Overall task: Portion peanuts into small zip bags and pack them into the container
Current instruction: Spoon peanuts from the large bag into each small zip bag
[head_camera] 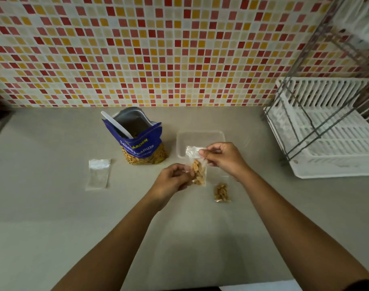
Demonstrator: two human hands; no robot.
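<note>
Both hands hold a small clear zip bag (197,171) with peanuts in its lower half, above the counter. My left hand (172,180) grips its lower left side. My right hand (222,157) pinches its top right edge by the zip strip. Just behind it stands a clear plastic container (200,136). A second filled zip bag (221,192) lies on the counter to the lower right. An open blue bag of salted peanuts (139,141) stands at the back left with a white spoon (116,123) sticking out. Empty zip bags (98,173) lie flat at the left.
A white dish rack (326,131) with a metal wire frame stands at the right, against the mosaic tile wall (158,49). The grey counter (74,217) stretches out in front of my arms and to the left.
</note>
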